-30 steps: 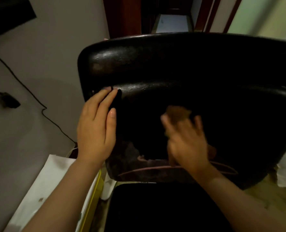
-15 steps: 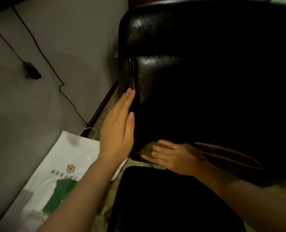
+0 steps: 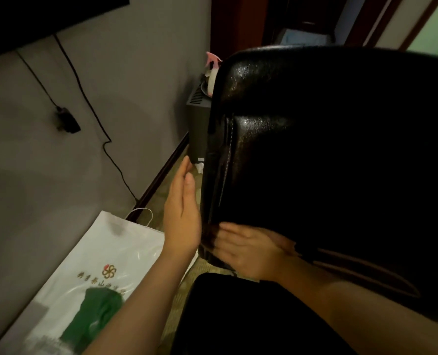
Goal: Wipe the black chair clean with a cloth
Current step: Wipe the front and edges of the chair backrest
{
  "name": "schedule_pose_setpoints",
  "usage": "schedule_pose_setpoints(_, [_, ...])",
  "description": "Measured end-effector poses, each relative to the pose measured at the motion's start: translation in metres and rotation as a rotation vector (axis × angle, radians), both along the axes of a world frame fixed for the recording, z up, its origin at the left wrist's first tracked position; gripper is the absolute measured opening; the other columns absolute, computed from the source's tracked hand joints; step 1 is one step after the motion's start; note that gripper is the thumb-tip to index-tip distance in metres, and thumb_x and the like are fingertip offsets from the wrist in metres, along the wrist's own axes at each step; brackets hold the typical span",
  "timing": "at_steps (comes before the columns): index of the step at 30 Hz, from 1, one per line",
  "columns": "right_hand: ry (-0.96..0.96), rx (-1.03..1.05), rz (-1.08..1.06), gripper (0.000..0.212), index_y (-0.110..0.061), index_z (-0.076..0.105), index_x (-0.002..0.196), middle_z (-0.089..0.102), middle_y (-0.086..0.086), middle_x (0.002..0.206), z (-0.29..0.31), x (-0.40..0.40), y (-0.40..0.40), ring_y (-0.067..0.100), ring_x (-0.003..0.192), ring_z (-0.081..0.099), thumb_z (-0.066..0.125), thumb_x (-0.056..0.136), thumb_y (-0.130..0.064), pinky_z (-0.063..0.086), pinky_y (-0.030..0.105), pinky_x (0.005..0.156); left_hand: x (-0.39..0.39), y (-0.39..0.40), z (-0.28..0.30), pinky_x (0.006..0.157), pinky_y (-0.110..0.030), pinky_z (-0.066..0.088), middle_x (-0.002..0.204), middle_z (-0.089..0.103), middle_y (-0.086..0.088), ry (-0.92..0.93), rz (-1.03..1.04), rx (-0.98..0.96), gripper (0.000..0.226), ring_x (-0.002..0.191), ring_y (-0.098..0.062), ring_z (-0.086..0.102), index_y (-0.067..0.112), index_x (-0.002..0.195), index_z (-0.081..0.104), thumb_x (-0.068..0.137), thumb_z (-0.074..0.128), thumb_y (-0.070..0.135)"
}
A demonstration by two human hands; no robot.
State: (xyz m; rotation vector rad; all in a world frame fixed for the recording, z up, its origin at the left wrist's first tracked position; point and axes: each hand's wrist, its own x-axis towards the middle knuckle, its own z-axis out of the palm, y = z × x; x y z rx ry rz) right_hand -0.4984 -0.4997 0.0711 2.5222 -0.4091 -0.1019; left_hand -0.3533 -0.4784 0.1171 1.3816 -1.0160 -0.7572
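The black leather chair back point(image 3: 328, 149) fills the right half of the view, with its dark seat point(image 3: 238, 316) below. My left hand point(image 3: 182, 213) is flat, fingers straight and together, against the back's left side edge. My right hand point(image 3: 248, 252) presses on the back's lower left corner. A sliver of brown cloth point(image 3: 209, 234) shows at its fingertips; most of the cloth is hidden under the hand.
A white paper bag with a green print point(image 3: 97, 278) lies on the floor to the left. Black cables and a plug point(image 3: 66, 121) hang on the grey wall. A dark box point(image 3: 198, 129) with a pink and white object on top stands behind the chair.
My right hand with the cloth swept from the middle of the chair back down to its lower left corner. My left hand slid from the front face to the left side edge. The view shifted left.
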Motion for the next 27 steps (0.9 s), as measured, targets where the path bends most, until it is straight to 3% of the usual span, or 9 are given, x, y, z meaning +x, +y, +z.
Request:
schedule_pose_setpoints(2, [-0.082,-0.001,0.059,0.034,-0.018,0.072,0.104,0.072,0.000,0.103,0.017,-0.004,-0.006,0.017,0.104,0.063,0.070,0.072,-0.029,0.011,0.037,0.116,0.003,-0.007,0.005,0.105,-0.019,0.026,0.143,0.042,0.009,0.055,-0.014,0.047,0.046,0.131,-0.003,0.036,0.035,0.137,0.037,0.095,0.021,0.048])
schedule_pose_setpoints(6, [-0.751,-0.150,-0.172,0.043,-0.006,0.063,0.118,0.067,0.015,0.102,0.114,0.006,-0.058,0.027,0.106,0.051,0.043,0.081,-0.015,0.017,0.036,0.112,0.007,-0.026,0.013,0.107,-0.028,0.026,0.138,0.048,0.007,0.208,-0.092,0.154,0.052,0.129,-0.008,0.040,0.033,0.130,0.046,0.094,0.014,0.051])
schedule_pose_setpoints(8, [-0.832,-0.163,-0.227,0.037,-0.005,0.066,0.112,0.067,0.016,0.099,0.138,0.011,-0.071,0.028,0.104,0.054,0.044,0.082,-0.011,0.022,0.036,0.111,0.006,-0.033,0.016,0.102,-0.027,0.027,0.134,0.050,0.006,0.288,-0.106,0.172,0.054,0.127,-0.010,0.042,0.033,0.126,0.048,0.094,0.010,0.053])
schedule_pose_setpoints(13, [-0.700,-0.078,-0.107,0.038,-0.005,0.070,0.105,0.064,0.014,0.108,0.090,0.014,-0.052,0.025,0.110,0.049,0.035,0.091,-0.012,0.021,0.033,0.112,0.002,-0.040,0.024,0.074,-0.006,0.038,0.117,0.055,0.012,0.316,-0.157,0.186,0.054,0.102,0.006,0.050,0.031,0.122,0.049,0.094,0.009,0.053])
schedule_pose_setpoints(18, [-0.244,0.062,-0.022,0.036,-0.014,0.074,0.098,0.072,0.005,0.104,0.014,0.000,-0.013,0.018,0.101,0.065,0.042,0.084,-0.021,0.013,0.032,0.113,0.000,-0.042,0.025,0.071,-0.005,0.035,0.113,0.055,0.015,0.271,-0.183,0.190,0.053,0.098,0.009,0.049,0.029,0.123,0.048,0.093,0.011,0.053])
schedule_pose_setpoints(21, [-0.025,0.115,-0.019,0.051,-0.021,0.075,0.096,0.071,-0.004,0.106,-0.034,-0.023,0.007,0.010,0.104,0.064,0.024,0.098,-0.015,0.010,0.031,0.115,0.001,-0.035,0.026,0.084,-0.007,0.031,0.131,0.047,0.014,0.159,-0.248,0.172,0.059,0.120,0.001,0.045,0.024,0.138,0.039,0.090,0.026,0.055])
schedule_pose_setpoints(23, [0.018,0.108,0.002,0.060,-0.021,0.074,0.096,0.070,-0.007,0.107,-0.052,-0.032,0.011,0.008,0.106,0.063,0.015,0.100,-0.013,0.011,0.031,0.116,0.001,-0.031,0.025,0.084,-0.004,0.034,0.126,0.045,0.022,0.072,-0.316,0.141,0.069,0.110,0.013,0.045,0.025,0.141,0.031,0.082,0.049,0.057])
schedule_pose_setpoints(25, [0.116,0.080,0.024,0.050,-0.022,0.074,0.097,0.070,-0.008,0.107,-0.062,-0.043,0.011,0.007,0.107,0.062,0.024,0.098,-0.015,0.015,0.035,0.116,0.000,-0.030,0.015,0.095,-0.013,0.042,0.131,0.046,0.018,-0.013,-0.335,0.115,0.099,0.112,0.013,0.045,0.026,0.144,0.023,0.064,0.067,0.063])
schedule_pose_setpoints(27, [0.241,0.075,0.047,0.033,-0.026,0.074,0.099,0.070,-0.011,0.108,-0.060,-0.061,0.013,0.008,0.112,0.058,0.045,0.085,-0.032,0.014,0.038,0.114,-0.005,-0.027,0.002,0.109,-0.033,0.036,0.146,0.034,0.009,-0.122,-0.299,0.115,0.121,0.132,-0.003,0.035,0.032,0.145,0.012,0.047,0.068,0.076])
